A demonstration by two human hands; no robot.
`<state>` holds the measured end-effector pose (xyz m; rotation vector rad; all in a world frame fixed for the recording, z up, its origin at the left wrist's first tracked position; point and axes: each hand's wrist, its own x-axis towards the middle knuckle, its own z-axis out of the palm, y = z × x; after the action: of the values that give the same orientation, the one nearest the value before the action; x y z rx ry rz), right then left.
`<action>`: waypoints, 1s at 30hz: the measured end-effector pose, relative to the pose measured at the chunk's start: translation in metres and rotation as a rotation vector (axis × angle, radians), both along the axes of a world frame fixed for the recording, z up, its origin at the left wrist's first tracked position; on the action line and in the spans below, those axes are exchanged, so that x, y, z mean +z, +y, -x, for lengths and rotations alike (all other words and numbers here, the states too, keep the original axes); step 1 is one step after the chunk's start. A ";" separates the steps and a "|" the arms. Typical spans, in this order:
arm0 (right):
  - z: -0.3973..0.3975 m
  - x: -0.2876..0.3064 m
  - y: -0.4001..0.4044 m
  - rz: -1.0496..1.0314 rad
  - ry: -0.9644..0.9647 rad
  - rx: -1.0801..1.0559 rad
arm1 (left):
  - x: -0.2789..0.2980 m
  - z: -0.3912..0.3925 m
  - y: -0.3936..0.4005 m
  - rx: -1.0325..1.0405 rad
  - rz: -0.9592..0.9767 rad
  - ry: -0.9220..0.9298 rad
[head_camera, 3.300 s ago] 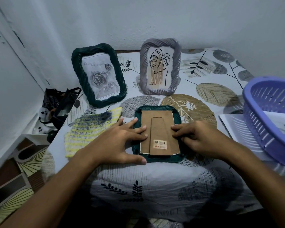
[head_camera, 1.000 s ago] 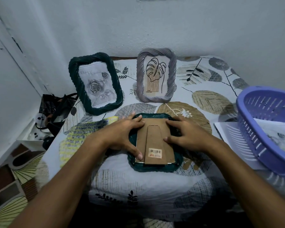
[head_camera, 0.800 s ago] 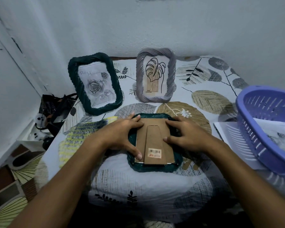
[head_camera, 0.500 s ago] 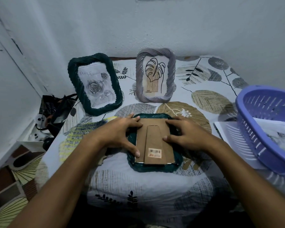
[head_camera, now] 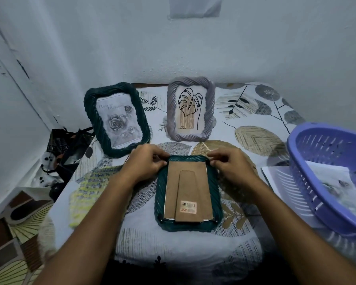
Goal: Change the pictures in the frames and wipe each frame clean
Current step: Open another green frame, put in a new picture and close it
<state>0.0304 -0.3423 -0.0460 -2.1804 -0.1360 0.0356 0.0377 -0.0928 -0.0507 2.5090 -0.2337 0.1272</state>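
A dark green rope-edged frame (head_camera: 187,225) lies face down on the patterned cloth in front of me, its brown cardboard backing (head_camera: 186,182) with a barcode sticker facing up. My left hand (head_camera: 147,161) pinches the frame's far left corner. My right hand (head_camera: 227,163) pinches the far right corner. Behind it stand a second dark green frame (head_camera: 90,112) with a grey rose picture and a grey frame (head_camera: 209,108) with a leaf line drawing.
A yellow and grey knitted cloth (head_camera: 86,194) lies left of the flat frame, partly under my left arm. A purple plastic basket (head_camera: 325,175) with printed sheets stands at the right, over loose papers (head_camera: 280,179). Black bags (head_camera: 66,145) sit beyond the left edge of the table (head_camera: 255,112).
Both hands have slid from the sides of the backing up to the frame's far corners, and the fingers now pinch there. The frame itself stays flat.
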 end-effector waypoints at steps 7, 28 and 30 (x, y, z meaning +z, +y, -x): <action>-0.017 0.006 -0.004 0.113 0.071 0.103 | 0.001 -0.012 0.005 -0.119 -0.017 0.018; -0.037 -0.006 -0.010 0.098 0.052 0.176 | -0.002 -0.020 0.016 -0.142 0.157 0.148; -0.037 -0.007 -0.010 0.089 0.055 0.169 | -0.002 -0.020 0.016 -0.133 0.172 0.155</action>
<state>0.0675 -0.3521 -0.0530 -2.2492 -0.2919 0.2004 0.0577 -0.0770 -0.0526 2.3111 -0.3108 -0.0974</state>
